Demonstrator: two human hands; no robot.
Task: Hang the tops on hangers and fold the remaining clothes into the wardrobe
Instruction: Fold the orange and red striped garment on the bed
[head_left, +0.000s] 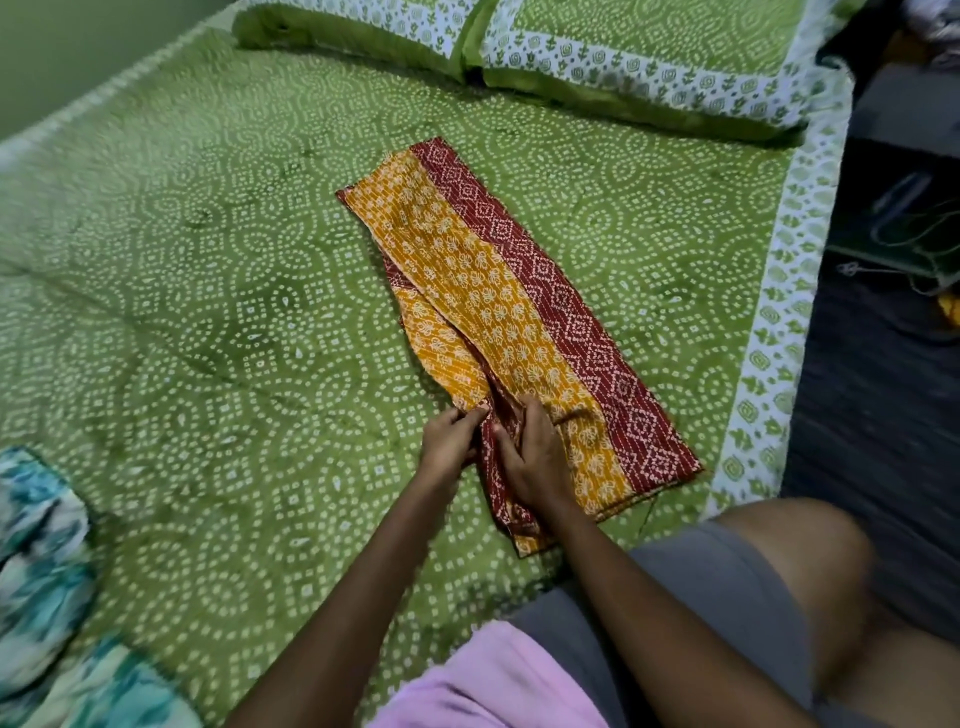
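Observation:
A long folded cloth (498, 291), yellow with white flowers and a dark red patterned border, lies diagonally on the green bed (208, 291). My left hand (449, 441) pinches the cloth's near left edge. My right hand (532, 457) lies beside it on the cloth's near end, fingers curled over a fold with the thumb tucked under the fabric. The two hands almost touch.
Two green and white pillows (623, 57) lie at the head of the bed. A blue-green floral garment (47, 597) is heaped at the near left. My knee in grey shorts (727, 587) rests on the bed's right edge, beside a dark floor (883, 389).

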